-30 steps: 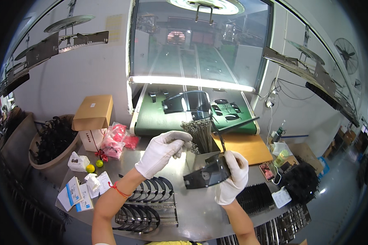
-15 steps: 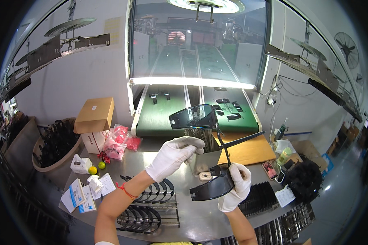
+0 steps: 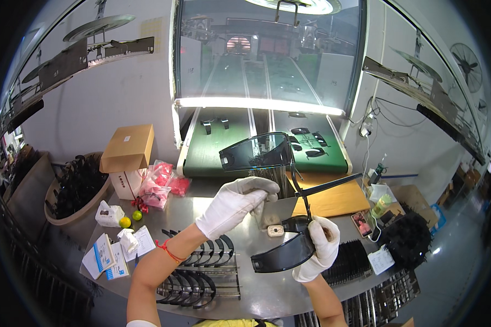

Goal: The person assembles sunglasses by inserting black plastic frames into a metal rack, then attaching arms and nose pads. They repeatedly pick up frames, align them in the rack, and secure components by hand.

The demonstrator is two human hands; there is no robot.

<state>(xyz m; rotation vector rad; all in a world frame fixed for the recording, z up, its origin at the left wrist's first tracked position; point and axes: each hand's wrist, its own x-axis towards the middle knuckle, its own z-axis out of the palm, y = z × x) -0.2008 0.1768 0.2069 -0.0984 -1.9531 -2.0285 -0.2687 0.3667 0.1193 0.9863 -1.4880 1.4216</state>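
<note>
— While both gloves work centre frame, what's held?
— L hand (image 3: 235, 203) pinches smoked lens (image 3: 255, 152) at 12; R hand (image 3: 321, 246) grips dark visor (image 3: 283, 255).
— Pkgs?
— Brown carton (image 3: 126, 148) at 10, pink bags (image 3: 161, 182) beside; white-blue leaflets (image 3: 106, 255) at 8.

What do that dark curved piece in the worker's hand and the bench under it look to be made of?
The dark curved lens in the right hand looks like tinted, glossy plastic: light glints along its smooth curve. The bench looks like brushed steel, grey with a dull sheen, though a coated surface can't be ruled out.
</note>
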